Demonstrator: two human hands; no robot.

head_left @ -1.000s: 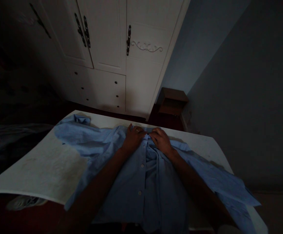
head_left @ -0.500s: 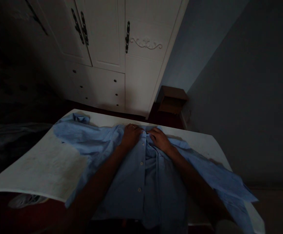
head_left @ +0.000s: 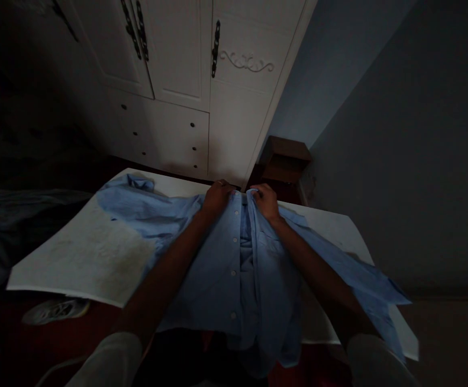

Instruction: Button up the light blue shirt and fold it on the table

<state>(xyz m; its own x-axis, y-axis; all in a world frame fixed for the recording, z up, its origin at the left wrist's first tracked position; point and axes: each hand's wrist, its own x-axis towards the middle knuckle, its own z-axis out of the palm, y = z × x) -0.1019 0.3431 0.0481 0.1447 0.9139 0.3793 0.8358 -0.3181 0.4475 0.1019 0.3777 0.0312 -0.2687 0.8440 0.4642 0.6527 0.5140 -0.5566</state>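
Observation:
A light blue button-up shirt [head_left: 209,274] lies spread front up on a white table [head_left: 76,252], its sleeves stretched out to both sides and its hem hanging over the near edge. At the collar end, my left hand [head_left: 218,198] is closed on the front edge with the buttons. My right hand [head_left: 266,201] pinches the opposite front edge near the collar. Between the two edges a narrow gap shows the inside of the shirt. White buttons run down the left-hand edge. The fingertips of both hands are partly hidden by cloth and shadow.
Behind the table stands a white wardrobe [head_left: 177,64] with dark handles. A small brown open cabinet [head_left: 288,156] is by the wall at the back right. Below the table's left side, a shoe [head_left: 56,310] lies on the red floor. Dark cloth [head_left: 24,220] is heaped at the left.
Both hands have lifted the shirt's front edges up from the table near the collar. The gap between the edges has widened, and the hem has shifted. The view has tilted slightly downward.

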